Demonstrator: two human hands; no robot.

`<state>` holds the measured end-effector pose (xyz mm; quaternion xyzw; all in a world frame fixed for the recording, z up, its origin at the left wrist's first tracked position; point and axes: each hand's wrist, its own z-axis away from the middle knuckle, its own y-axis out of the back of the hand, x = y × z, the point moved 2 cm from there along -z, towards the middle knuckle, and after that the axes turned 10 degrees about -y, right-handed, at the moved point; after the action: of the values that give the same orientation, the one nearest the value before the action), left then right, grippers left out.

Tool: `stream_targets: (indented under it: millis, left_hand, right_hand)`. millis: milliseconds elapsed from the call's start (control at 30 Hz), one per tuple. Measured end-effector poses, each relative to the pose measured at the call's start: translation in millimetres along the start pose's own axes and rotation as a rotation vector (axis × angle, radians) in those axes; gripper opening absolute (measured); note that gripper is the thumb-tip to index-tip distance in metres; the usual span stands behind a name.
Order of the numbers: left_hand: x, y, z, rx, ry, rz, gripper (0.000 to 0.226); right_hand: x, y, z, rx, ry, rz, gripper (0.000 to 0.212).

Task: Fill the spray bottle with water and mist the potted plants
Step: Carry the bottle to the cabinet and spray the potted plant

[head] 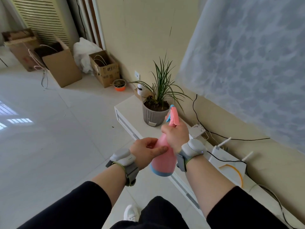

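Note:
A pink spray bottle (163,160) with a blue base and blue nozzle tip is held in the air over the front edge of a low white cabinet (132,123). My right hand (176,133) grips its neck just under the pink trigger head, which points toward the plant. My left hand (145,150) holds the bottle's body from the left, thumb pressed across its front. A potted plant (156,113) with long thin green leaves stands in a ribbed grey pot on the cabinet, just beyond the nozzle.
On the cabinet right of the pot lie a white power strip (197,129), black cables and a white router (228,160) with antennas. Cardboard boxes (62,68), a white bag and a small orange pot (119,85) stand along the far wall. Glossy tiled floor spreads to the left.

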<state>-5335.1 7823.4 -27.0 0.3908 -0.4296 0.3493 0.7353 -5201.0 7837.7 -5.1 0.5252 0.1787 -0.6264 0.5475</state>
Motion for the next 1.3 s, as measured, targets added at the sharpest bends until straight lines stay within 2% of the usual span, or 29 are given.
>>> stream_targets:
  millis: [100, 233, 400, 567, 667, 767, 900, 967, 1067, 1200, 1300]
  left_hand:
    - [0.7, 11.2, -42.9, -0.025, 0.036, 0.003, 0.049]
    - [6.9, 18.6, -83.7, -0.043, 0.047, -0.007, 0.047]
    - [11.2, 25.3, -134.1, -0.011, 0.097, -0.004, 0.045]
    - [4.2, 22.0, -201.1, -0.016, 0.186, -0.013, 0.042]
    - [0.5, 21.2, -222.2, -0.021, 0.217, -0.025, 0.045]
    - [-5.5, 23.2, -247.3, -0.046, 0.263, -0.073, 0.049]
    - [-10.6, 27.9, -269.6, -0.051, 0.288, -0.104, 0.048]
    - [-11.9, 29.8, -279.1, -0.066, 0.292, -0.123, 0.048]
    - [-14.0, 33.0, -288.7, -0.09, 0.287, -0.139, 0.047]
    - [-16.7, 38.7, -298.6, -0.116, 0.279, -0.119, 0.043]
    - [-16.8, 44.9, -304.1, -0.142, 0.27, -0.133, 0.041]
  right_hand:
    - [-8.8, -14.1, -43.3, 0.004, -0.068, -0.02, 0.046]
    - [-17.1, -24.2, -91.3, -0.049, -0.118, 0.013, 0.048]
    - [-22.0, -38.3, -153.0, -0.015, -0.224, 0.008, 0.045]
    - [-19.7, -46.5, -224.6, -0.091, -0.334, 0.085, 0.044]
    - [-20.5, -47.7, -244.1, -0.121, -0.366, 0.119, 0.042]
    - [-22.7, -54.6, -265.8, -0.17, -0.417, 0.222, 0.012]
    - [-19.6, -64.3, -287.4, -0.134, -0.486, 0.203, 0.03]
    - [-18.5, -70.1, -294.3, -0.118, -0.518, 0.196, 0.028]
    - [-14.6, -75.7, -302.7, -0.1, -0.545, 0.157, 0.012]
    - [-19.9, -82.0, -312.7, -0.185, -0.528, 0.329, 0.025]
    - [-22.0, -86.3, -315.7, -0.191, -0.505, 0.396, 0.026]
